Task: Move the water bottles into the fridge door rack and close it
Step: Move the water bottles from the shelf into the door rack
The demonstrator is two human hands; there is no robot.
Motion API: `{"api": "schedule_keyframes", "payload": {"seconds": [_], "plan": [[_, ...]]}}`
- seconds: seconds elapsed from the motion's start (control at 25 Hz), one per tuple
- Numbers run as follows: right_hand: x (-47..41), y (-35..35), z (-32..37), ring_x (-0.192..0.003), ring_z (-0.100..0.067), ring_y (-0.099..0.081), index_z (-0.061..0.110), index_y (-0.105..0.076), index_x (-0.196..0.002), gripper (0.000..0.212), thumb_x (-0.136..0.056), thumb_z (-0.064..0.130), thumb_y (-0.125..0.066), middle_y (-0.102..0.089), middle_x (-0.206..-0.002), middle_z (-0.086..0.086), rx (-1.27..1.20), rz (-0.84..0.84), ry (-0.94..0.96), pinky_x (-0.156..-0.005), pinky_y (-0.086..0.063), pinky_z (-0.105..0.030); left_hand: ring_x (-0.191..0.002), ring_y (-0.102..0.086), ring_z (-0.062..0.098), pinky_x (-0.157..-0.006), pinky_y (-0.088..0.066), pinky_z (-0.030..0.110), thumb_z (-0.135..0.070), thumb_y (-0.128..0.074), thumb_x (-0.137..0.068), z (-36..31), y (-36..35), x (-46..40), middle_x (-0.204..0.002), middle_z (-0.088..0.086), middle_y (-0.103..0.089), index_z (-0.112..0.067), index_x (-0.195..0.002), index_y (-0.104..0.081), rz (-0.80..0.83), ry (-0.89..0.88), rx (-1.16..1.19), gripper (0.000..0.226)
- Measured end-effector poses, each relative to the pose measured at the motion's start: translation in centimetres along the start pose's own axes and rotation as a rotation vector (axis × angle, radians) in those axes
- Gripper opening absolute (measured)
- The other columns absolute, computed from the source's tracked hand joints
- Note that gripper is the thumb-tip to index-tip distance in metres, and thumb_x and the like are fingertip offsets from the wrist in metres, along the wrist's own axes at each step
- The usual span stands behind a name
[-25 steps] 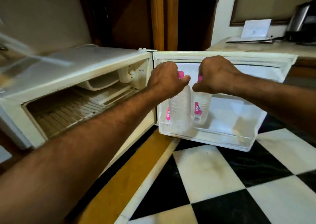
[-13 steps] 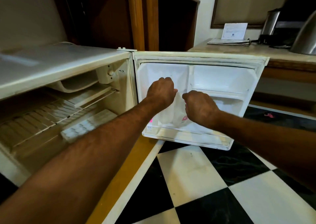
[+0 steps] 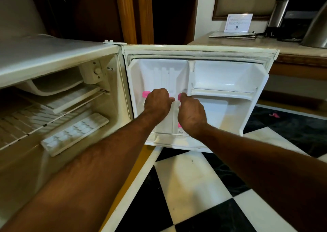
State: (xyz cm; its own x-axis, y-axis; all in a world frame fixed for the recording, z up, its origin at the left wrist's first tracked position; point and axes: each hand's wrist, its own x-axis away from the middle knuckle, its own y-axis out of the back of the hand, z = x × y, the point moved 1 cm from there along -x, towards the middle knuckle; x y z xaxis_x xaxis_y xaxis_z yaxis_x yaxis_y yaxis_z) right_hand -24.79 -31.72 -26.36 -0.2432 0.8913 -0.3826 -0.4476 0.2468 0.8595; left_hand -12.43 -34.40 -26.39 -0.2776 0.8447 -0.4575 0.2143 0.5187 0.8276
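The small white fridge stands open, its door (image 3: 228, 72) swung out to the right. Two clear water bottles with pink caps stand upright side by side in the left part of the lower door rack (image 3: 168, 140). My left hand (image 3: 158, 102) wraps the neck of the left bottle (image 3: 145, 94), whose cap shows just left of my fingers. My right hand (image 3: 192, 116) is closed around the right bottle (image 3: 180, 96); its cap pokes out above my fingers and its pink label shows below. Both hands hide most of the bottles.
Inside the fridge lie a white ice tray (image 3: 76, 133) and a wire shelf (image 3: 26, 124) under the freezer box. The door's upper shelf (image 3: 224, 88) holds nothing. A counter (image 3: 265, 44) with a card, papers and a kettle stands at the right. Checkered floor (image 3: 194, 187) lies below.
Both hands have come down with the bottles from above the door rack into it. The bottles now stand in the rack, and the view has shifted left and lower.
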Motion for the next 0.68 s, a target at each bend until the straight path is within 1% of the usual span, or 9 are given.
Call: {"api": "schedule_keyframes", "payload": {"seconds": [0.12, 0.2, 0.28, 0.36, 0.4, 0.48, 0.52, 0.6, 0.68], "plan": [[0.1, 0.2, -0.2, -0.107, -0.035, -0.064, 0.015, -0.037, -0.144, 0.066, -0.087, 0.004, -0.067, -0.063, -0.126, -0.014, -0.069, 0.066, 0.001, -0.090, -0.057, -0.043, -0.075, -0.056, 0.020, -0.067, -0.033, 0.030, -0.036, -0.063, -0.087, -0.2, 0.4, -0.1, -0.079, 0.004, -0.061, -0.011, -0.083, -0.064, 0.061, -0.007, -0.001, 0.026], [0.4, 0.6, -0.3, -0.107, -0.033, -0.064, 0.015, -0.038, -0.145, 0.069, -0.084, 0.001, -0.068, -0.064, -0.125, -0.013, -0.068, 0.080, 0.023, -0.089, -0.056, -0.041, -0.084, -0.062, 0.026, -0.071, -0.040, 0.031, -0.028, -0.065, -0.087, 0.3, 1.1, 0.2, -0.086, 0.007, -0.065, -0.010, -0.087, -0.064, 0.091, -0.010, 0.041, 0.018], [0.5, 1.4, -0.4, -0.103, -0.033, -0.066, 0.013, -0.042, -0.143, 0.063, -0.085, 0.001, -0.065, -0.066, -0.119, -0.014, 0.008, 0.083, 0.065, -0.085, -0.055, -0.038, -0.086, -0.063, 0.030, -0.074, -0.046, 0.032, -0.025, -0.067, -0.085, 1.1, 2.3, 0.6, -0.093, 0.011, -0.068, -0.010, -0.088, -0.062, 0.097, 0.000, 0.074, 0.016], [0.5, 2.6, -0.5, -0.099, -0.035, -0.066, 0.011, -0.050, -0.136, 0.048, -0.089, 0.004, -0.057, -0.068, -0.113, -0.016, 0.083, 0.101, 0.127, -0.079, -0.053, -0.036, -0.082, -0.061, 0.029, -0.069, -0.046, 0.031, -0.027, -0.066, -0.084, 1.6, 3.8, 0.7, -0.096, 0.011, -0.067, -0.008, -0.089, -0.060, 0.100, -0.009, 0.010, 0.021], [0.5, 3.3, -0.4, -0.097, -0.037, -0.066, 0.010, -0.055, -0.129, 0.039, -0.090, 0.007, -0.053, -0.069, -0.109, -0.017, 0.112, 0.096, 0.175, -0.075, -0.051, -0.035, -0.083, -0.061, 0.028, -0.070, -0.048, 0.032, -0.028, -0.066, -0.084, 1.8, 4.5, 0.7, -0.097, 0.010, -0.067, -0.007, -0.092, -0.062, 0.094, -0.015, -0.025, 0.023], [0.4, 4.8, 0.1, -0.087, -0.038, -0.067, 0.008, -0.062, -0.109, 0.023, -0.091, 0.015, -0.049, -0.072, -0.099, -0.017, 0.151, 0.010, 0.287, -0.067, -0.044, -0.032, -0.085, -0.063, 0.029, -0.072, -0.049, 0.033, -0.026, -0.065, -0.084, 2.2, 5.7, 0.7, -0.098, 0.010, -0.068, -0.008, -0.096, -0.065, 0.048, -0.032, -0.067, 0.021], [0.0, 5.6, 0.5, -0.082, -0.037, -0.067, 0.008, -0.063, -0.101, 0.021, -0.091, 0.020, -0.049, -0.072, -0.093, -0.016, 0.150, -0.069, 0.333, -0.065, -0.041, -0.031, -0.085, -0.063, 0.029, -0.072, -0.048, 0.033, -0.024, -0.064, -0.084, 2.3, 6.1, 0.7, -0.098, 0.010, -0.068, -0.009, -0.097, -0.066, 0.012, -0.060, -0.096, 0.020], [-1.0, 7.5, 1.2, -0.075, -0.033, -0.066, 0.008, -0.065, -0.097, 0.023, -0.090, 0.023, -0.051, -0.073, -0.088, -0.014, 0.086, -0.239, 0.347, -0.064, -0.039, -0.029, -0.086, -0.063, 0.030, -0.070, -0.048, 0.035, -0.022, -0.064, -0.084, 2.3, 6.6, 0.9, -0.102, 0.012, -0.064, -0.009, -0.104, -0.064, -0.045, -0.172, -0.196, 0.024], [-2.2, 9.1, 1.8, -0.074, -0.026, -0.063, 0.008, -0.067, -0.100, 0.023, -0.089, 0.024, -0.054, -0.073, -0.090, -0.012, -0.020, -0.346, 0.279, -0.065, -0.039, -0.027, -0.089, -0.062, 0.032, -0.069, -0.049, 0.037, -0.023, -0.063, -0.085, 1.7, 6.4, 1.0, -0.109, 0.012, -0.060, -0.012, -0.116, -0.058, -0.040, -0.304, -0.274, 0.033]]}}
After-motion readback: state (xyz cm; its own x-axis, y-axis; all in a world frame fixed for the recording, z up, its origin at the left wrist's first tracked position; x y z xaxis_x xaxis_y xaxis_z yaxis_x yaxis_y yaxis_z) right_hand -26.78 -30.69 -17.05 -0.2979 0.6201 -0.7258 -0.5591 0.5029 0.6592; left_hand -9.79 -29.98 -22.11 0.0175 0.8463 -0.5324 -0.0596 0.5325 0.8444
